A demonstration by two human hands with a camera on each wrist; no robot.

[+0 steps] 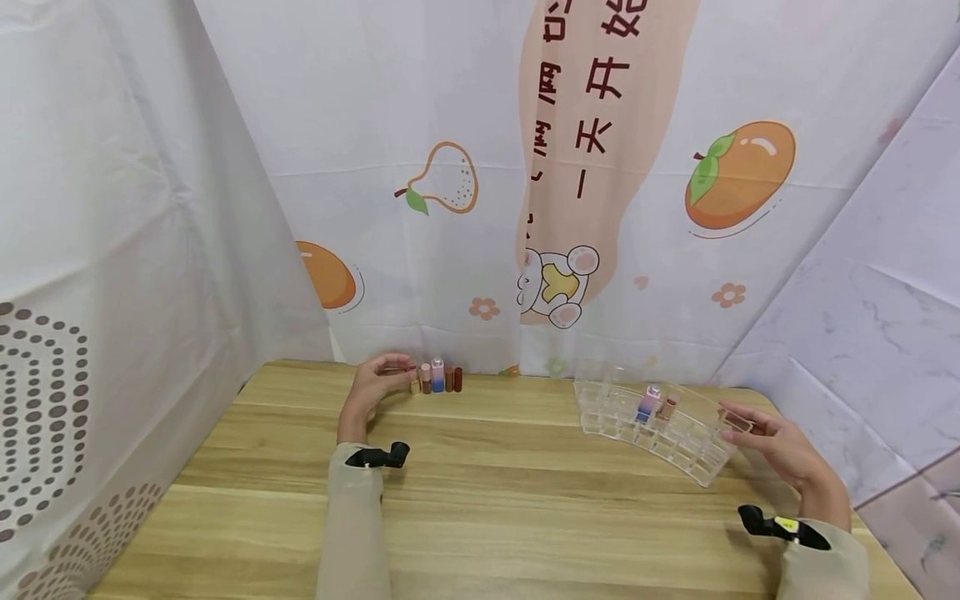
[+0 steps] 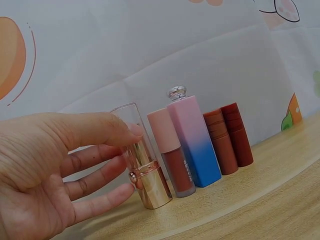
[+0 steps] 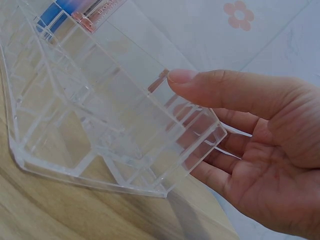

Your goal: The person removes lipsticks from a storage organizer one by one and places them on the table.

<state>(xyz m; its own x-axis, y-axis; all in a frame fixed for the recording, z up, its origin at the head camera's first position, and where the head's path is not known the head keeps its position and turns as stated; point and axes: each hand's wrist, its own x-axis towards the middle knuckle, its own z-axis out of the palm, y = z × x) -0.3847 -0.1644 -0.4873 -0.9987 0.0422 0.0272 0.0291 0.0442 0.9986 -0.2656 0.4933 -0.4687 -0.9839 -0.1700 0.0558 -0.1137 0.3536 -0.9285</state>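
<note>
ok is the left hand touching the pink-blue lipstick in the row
Apart: the left wrist view shows a gap, with the lip gloss between left hand and pink-blue lipstick.

A gold lipstick [image 2: 156, 190] with a clear cap stands upright at the left end of a row on the far left of the surface [image 1: 540, 517], pinched by the left grip [image 1: 375, 387]. Closely to its right, also upright, come a pink-capped tube [image 2: 180, 170], a taller square pink-to-blue tube [image 2: 195, 142] with a silvery knob, a brown tube [image 2: 222, 145] and a dark red tube [image 2: 237, 135]. On the far right, a clear curved organizer [image 1: 678, 450] with tiered compartments, its right end held by the right grip [image 1: 780, 442], carries a second pink-to-blue tube [image 1: 648, 402] and a pinkish-brown tube [image 1: 667, 406] near mid-length.
</note>
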